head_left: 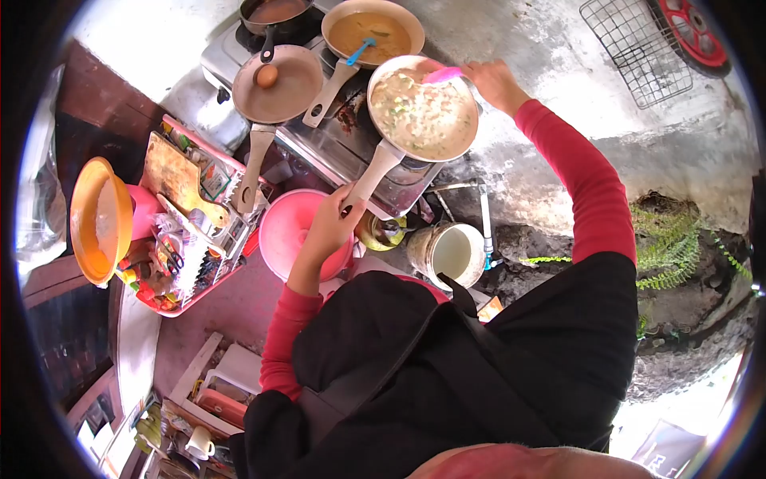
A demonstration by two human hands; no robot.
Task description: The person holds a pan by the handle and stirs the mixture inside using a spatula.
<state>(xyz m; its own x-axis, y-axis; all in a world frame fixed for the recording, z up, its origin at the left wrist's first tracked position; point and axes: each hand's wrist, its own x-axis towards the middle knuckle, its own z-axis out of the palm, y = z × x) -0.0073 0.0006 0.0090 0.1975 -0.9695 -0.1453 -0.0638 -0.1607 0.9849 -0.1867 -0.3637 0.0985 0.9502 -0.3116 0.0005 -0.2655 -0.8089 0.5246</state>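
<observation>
My left hand (pixel 331 222) is closed round the end of a beige handle. It belongs to a frying pan (pixel 472 128) at the stove's right side, filled with a pale, creamy mixture with green bits (pixel 419 116). Up at the pan's far right rim, my right hand (pixel 493 84) grips a pink spatula (pixel 443 75), its blade over the mixture. Beside this pan stands another one (pixel 331 17) with orange-brown sauce and a blue utensil (pixel 363 49). A smaller pan (pixel 279 84) with a brown egg (pixel 266 76) in it is further left.
A gas stove (pixel 319 152) carries the pans, with a dark saucepan (pixel 275 9) at the back. Below are a pink basin (pixel 291 227) and a whitish bucket (pixel 459 255). Left are a dish rack (pixel 195 299), a cutting board (pixel 171 172) and an orange colander-like bowl (pixel 100 219).
</observation>
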